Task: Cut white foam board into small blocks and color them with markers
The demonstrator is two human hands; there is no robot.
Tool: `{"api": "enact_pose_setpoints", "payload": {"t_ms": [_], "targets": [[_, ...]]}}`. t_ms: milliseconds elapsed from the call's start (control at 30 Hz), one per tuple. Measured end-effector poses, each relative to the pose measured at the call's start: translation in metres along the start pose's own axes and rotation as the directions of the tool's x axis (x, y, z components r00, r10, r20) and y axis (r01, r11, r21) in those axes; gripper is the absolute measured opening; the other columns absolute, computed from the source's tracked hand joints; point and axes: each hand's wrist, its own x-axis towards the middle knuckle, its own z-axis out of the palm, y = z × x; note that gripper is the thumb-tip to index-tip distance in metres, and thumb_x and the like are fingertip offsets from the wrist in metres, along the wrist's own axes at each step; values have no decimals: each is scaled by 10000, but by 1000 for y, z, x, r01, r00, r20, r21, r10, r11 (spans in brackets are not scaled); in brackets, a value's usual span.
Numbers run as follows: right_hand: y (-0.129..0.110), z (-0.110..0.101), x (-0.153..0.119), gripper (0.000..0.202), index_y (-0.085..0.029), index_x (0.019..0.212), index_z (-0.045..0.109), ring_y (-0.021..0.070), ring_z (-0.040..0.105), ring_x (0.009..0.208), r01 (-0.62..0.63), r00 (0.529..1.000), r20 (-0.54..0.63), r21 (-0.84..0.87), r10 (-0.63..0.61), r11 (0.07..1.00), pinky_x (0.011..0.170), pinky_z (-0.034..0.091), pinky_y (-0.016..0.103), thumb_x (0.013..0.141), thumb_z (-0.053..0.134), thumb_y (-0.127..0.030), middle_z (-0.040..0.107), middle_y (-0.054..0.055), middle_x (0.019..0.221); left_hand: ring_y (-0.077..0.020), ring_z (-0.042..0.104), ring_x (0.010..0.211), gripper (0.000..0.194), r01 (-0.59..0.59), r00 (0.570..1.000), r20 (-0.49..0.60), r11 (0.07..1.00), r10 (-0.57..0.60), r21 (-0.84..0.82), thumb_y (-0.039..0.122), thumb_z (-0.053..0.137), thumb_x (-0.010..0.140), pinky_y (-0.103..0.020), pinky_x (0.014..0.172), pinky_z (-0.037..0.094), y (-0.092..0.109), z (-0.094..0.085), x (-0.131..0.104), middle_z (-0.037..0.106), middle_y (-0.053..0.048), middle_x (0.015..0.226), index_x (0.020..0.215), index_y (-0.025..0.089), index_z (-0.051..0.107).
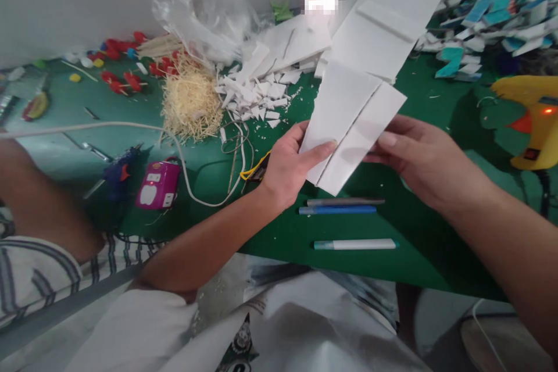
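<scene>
My left hand (290, 165) grips the lower left edge of a white foam board (349, 99), its thumb lying on top. A dark slit runs lengthwise between the board's wider part and a narrower strip (364, 136). Along the strip's right edge, my right hand (407, 148) is closed, with thumb and fingers bent and the fingertips partly behind the strip. Beyond it lies a larger white board (383, 26) with a raised strip on top. Below my hands are a blue pen (337, 210), a grey pen (349, 201) and a white marker (361, 244).
White foam scraps (261, 93), a straw-like bundle (192, 99) and clear plastic (218, 17) lie behind left. A pink power adapter (157, 185) and white cord (187, 177) are left. At right sits a yellow glue gun (534, 116). Another person's arm (39, 197) reaches in left.
</scene>
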Motion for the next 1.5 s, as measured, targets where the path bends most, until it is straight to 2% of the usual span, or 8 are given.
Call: {"api": "enact_pose_setpoints", "payload": {"t_ms": [267,533,700,833,1167,1267,1333,1500], "targets": [[-4,4,-4,438,-355,792,859,277,808,1007,-77,996,53,27,75,997,1095,627,484,491,1041,-617,842,2,875,-162,722,738,548,132,988,79,991,-132,-5,612,992,642,-296,683,592,3,6,-8,808,-6,867,912,196,760],[-6,5,-5,415,-313,744,831,246,801,899,-105,990,102,30,101,994,1071,633,460,505,1051,-571,838,18,865,-140,721,706,524,218,975,72,967,-210,-131,512,1040,594,-280,673,608,10,8,-13,801,2,832,859,179,735],[-18,-8,0,402,-287,713,799,202,756,782,-17,994,-111,76,25,997,918,666,442,471,1071,-459,810,-15,800,-151,744,717,479,17,991,-130,997,-26,-74,521,997,670,-289,665,634,19,-9,1,781,-2,827,846,190,698],[-25,-19,7,333,-251,706,771,201,723,738,140,952,-285,84,-111,987,779,658,429,501,1029,-302,793,4,815,-149,729,677,418,-101,986,-120,990,112,95,558,925,738,-291,589,622,24,-22,14,779,12,816,845,221,702],[-11,-21,13,274,-178,767,769,170,656,709,-95,964,-250,10,95,995,556,513,291,589,962,-258,770,70,823,-296,788,1052,619,-234,970,8,931,241,280,441,866,827,-436,884,668,26,-34,42,821,-31,1092,1386,287,651],[-11,-23,16,260,-189,768,749,154,652,702,-83,963,-256,16,84,996,583,531,284,621,950,-264,762,51,815,-291,749,1252,529,-261,964,91,813,251,520,263,637,950,-436,1048,605,41,-18,77,774,-13,1289,1472,179,617],[-10,-24,18,261,-200,780,733,157,662,713,-64,964,-258,22,67,998,608,546,292,642,943,-273,760,46,822,-279,641,1392,607,-252,966,138,666,219,703,244,231,1028,-452,1058,483,55,-2,108,688,20,1343,1530,91,538],[-9,-26,18,242,-223,803,722,189,679,748,-16,968,-248,35,24,999,642,571,332,655,908,-273,756,42,832,-305,639,1423,522,-268,936,109,478,334,836,187,596,992,-480,1140,512,75,23,140,671,-11,1353,1513,165,575]]}}
